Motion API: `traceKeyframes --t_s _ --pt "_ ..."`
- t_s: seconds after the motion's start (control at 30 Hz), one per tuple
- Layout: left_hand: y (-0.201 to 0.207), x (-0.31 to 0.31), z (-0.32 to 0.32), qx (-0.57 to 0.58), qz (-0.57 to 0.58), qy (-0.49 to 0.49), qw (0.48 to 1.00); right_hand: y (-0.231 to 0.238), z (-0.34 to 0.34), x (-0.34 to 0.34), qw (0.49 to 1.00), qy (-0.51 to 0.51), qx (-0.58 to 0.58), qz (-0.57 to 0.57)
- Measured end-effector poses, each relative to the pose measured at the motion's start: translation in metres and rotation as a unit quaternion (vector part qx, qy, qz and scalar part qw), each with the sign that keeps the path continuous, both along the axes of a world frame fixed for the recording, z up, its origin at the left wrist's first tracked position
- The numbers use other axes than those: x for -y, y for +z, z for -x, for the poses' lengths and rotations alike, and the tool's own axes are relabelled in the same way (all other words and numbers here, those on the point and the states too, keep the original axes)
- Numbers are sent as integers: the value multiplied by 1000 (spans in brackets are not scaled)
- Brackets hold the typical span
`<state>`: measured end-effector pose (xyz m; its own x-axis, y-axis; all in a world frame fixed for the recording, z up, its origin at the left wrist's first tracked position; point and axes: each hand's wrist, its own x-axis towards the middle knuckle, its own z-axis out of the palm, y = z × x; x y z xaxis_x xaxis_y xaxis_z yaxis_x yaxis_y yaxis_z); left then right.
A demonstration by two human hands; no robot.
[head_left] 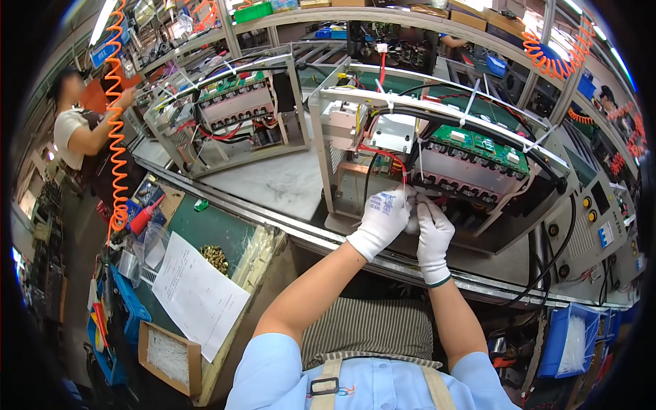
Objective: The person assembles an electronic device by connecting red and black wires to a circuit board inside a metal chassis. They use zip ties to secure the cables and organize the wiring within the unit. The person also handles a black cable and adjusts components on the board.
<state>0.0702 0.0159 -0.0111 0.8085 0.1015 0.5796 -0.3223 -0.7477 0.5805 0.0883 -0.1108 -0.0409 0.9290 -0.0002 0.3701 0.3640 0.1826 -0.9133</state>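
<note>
Both my hands wear white gloves and meet at the front of an open metal-framed electrical unit (318, 130). My left hand (384, 220) is closed, its fingertips pinched where a bundle of red wires (402, 162) comes down. Close beside it, my right hand (434, 239) has its fingers pressed together; what they hold is hidden. A thin white strip (420, 162) stands up just above the fingertips. Behind them sit a green circuit board (478, 147) and a row of black terminals on a pale block. White cable ties (470, 102) stick up from the frame's top bar.
A second open unit (232, 116) stands to the left on the line. On the green side table lie a paper sheet (198, 294), brass-coloured fittings (214, 258) and a carton of white strips (167, 359). A blue bin (570, 342) is at right; a person (78, 130) stands far left.
</note>
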Motion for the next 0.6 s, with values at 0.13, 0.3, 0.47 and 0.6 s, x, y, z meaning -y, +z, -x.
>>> traceKeyframes --t_s 0.13,0.3,0.47,0.6 --pt "18 -8 7 -58 67 -72 993 6 -11 13 997 32 61 46" --pt "30 -20 15 -87 24 -93 992 21 -11 24 989 86 42 108" --pt "21 -20 13 -91 2 -46 995 13 -22 30 945 253 -149 -143" --pt "33 -17 15 -110 27 -87 990 10 -22 26 954 229 -132 -142"
